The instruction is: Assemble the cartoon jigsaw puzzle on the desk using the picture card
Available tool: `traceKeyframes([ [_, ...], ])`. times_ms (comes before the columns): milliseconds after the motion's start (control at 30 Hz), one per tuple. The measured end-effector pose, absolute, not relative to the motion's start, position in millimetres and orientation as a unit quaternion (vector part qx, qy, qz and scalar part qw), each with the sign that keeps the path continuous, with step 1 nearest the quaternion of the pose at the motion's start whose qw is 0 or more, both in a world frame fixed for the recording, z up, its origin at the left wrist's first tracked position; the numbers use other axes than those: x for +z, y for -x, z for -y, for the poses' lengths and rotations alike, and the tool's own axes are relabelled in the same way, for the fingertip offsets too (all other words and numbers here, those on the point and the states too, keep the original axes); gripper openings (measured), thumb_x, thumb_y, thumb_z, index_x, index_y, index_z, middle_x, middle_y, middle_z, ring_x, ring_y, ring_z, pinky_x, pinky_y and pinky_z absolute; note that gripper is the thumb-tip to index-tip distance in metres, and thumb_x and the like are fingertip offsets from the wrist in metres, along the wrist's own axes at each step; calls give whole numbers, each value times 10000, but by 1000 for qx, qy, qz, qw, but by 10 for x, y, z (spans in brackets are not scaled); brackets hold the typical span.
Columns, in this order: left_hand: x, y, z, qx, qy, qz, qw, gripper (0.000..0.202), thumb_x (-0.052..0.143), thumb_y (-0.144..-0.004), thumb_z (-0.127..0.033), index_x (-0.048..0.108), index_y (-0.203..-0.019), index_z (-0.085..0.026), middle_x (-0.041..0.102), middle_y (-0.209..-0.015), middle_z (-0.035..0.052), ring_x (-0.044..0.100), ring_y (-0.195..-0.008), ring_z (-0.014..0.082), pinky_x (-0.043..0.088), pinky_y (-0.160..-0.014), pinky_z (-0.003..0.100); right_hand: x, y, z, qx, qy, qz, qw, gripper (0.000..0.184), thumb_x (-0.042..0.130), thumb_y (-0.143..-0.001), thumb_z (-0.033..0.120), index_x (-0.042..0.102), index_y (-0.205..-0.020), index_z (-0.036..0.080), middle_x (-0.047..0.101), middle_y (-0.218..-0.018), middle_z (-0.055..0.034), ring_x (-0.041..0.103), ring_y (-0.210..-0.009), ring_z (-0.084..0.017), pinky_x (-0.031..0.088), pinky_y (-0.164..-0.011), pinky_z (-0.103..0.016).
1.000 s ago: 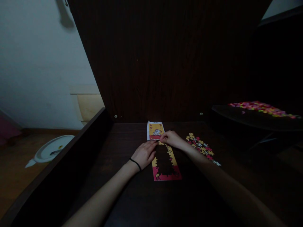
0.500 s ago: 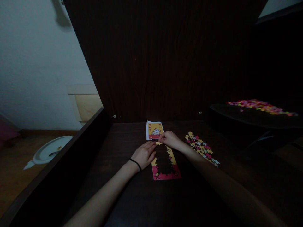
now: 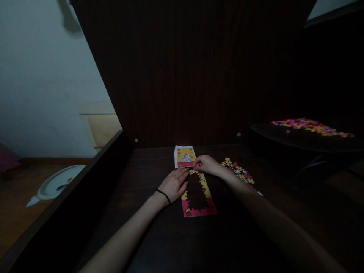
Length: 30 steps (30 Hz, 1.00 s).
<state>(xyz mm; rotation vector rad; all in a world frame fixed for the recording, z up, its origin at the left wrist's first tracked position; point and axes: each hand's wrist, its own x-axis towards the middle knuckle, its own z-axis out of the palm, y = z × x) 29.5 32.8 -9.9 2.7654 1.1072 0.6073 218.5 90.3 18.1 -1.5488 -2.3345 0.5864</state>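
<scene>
A joined jigsaw puzzle border [image 3: 200, 212], pink at the near end and yellow along the sides, lies on the dark tabletop with bare wood inside it. My left hand [image 3: 174, 183] rests flat over its upper left side, fingers stretched out. At the top edge my right hand [image 3: 207, 165] bends its thumb and fingers together; anything between the fingertips is too small to make out. Just beyond both hands lies a picture sheet [image 3: 185, 156] with a white animal on yellow and pink. Loose puzzle pieces [image 3: 241, 173] are heaped to the right, partly behind my right forearm.
A dark wooden board [image 3: 108, 151] edges the table on the left, and a tall dark panel [image 3: 184, 83] rises behind. On the right, a dark raised surface [image 3: 273, 134] carries a pile of colourful small bits [image 3: 309, 126]. A white oval tray [image 3: 51, 187] is low on the left.
My right hand has shifted slightly right along the border's top edge, uncovering more of the corner. My left hand stays on the left side. The whole view has moved a little.
</scene>
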Motion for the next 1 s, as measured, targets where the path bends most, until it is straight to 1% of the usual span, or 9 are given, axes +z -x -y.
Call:
traceKeyframes([
  [67, -115, -307, -340, 189, -915, -353, 56, 402, 396, -828, -240, 417, -1216, -140, 448, -1261, 98, 381, -1173, 204, 312, -986, 361, 156, -2193, -910, 201, 529, 814, 134, 109, 600, -624, 155, 681, -696, 168, 662, -660, -10, 575, -598, -127, 378, -521, -196],
  [233, -148, -325, -360, 165, -917, -359, 57, 408, 387, -835, -279, 420, -1212, -128, 451, -1257, 118, 383, -1176, 212, 290, -992, 390, 122, -2184, -912, 204, 517, 822, 129, 96, 607, -621, 156, 684, -675, 177, 663, -660, -7, 581, -619, -132, 391, -544, -201],
  [400, -142, -327, -357, 158, -917, -364, 50, 418, 378, -838, -286, 411, -1220, -121, 441, -1267, 120, 375, -1181, 210, 282, -991, 380, 121, -2191, -917, 211, 507, 825, 133, 105, 602, -624, 131, 683, -682, 165, 664, -658, -10, 578, -608, -124, 392, -543, -194],
  [767, -154, -330, -355, 155, -916, -367, 40, 423, 378, -835, -296, 392, -1234, -157, 446, -1267, 100, 360, -1189, 206, 255, -986, 397, 120, -2190, -924, 212, 505, 826, 135, 113, 607, -609, 129, 689, -668, 180, 658, -616, 9, 568, -572, -115, 387, -525, -193],
  [1000, -105, -345, -336, 146, -916, -372, 31, 409, 364, -837, -294, 419, -1213, -144, 459, -1255, 104, 376, -1174, 211, 262, -977, 393, 141, -2205, -923, 221, 504, 823, 139, 168, 551, -641, 85, 692, -693, 160, 670, -649, -10, 583, -594, -119, 396, -541, -189],
])
